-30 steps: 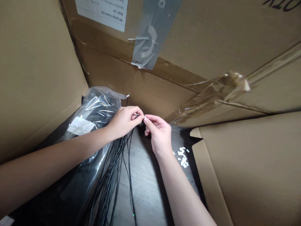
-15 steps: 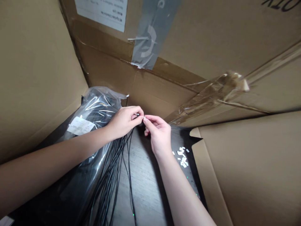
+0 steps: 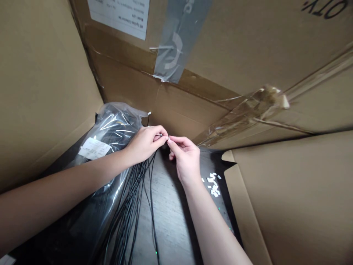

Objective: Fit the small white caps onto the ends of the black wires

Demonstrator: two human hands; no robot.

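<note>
My left hand (image 3: 150, 141) is closed in a pinch at the top of a bundle of thin black cables (image 3: 131, 206); a cable end shows at its fingertips. Right beside it, my right hand (image 3: 186, 154) pinches thumb against forefinger on a tiny white piece, now almost wholly hidden by the fingers. Both sets of fingertips meet at the cable end. One cable with a white tip (image 3: 149, 113) sticks up behind my left hand. A small heap of loose white pieces (image 3: 214, 185) lies to the right of my right wrist.
A clear plastic bag (image 3: 118, 119) with a white label (image 3: 94, 148) and dark contents lies under my left forearm. Cardboard walls (image 3: 41, 81) stand left and ahead, with grey tape (image 3: 176, 40). A cardboard flap (image 3: 298, 195) bounds the grey table surface (image 3: 171, 217) on the right.
The white piece that showed between the fingertips is now hidden, with something dark visible there instead. Both hands stay nearly in place; the view has shifted slightly.
</note>
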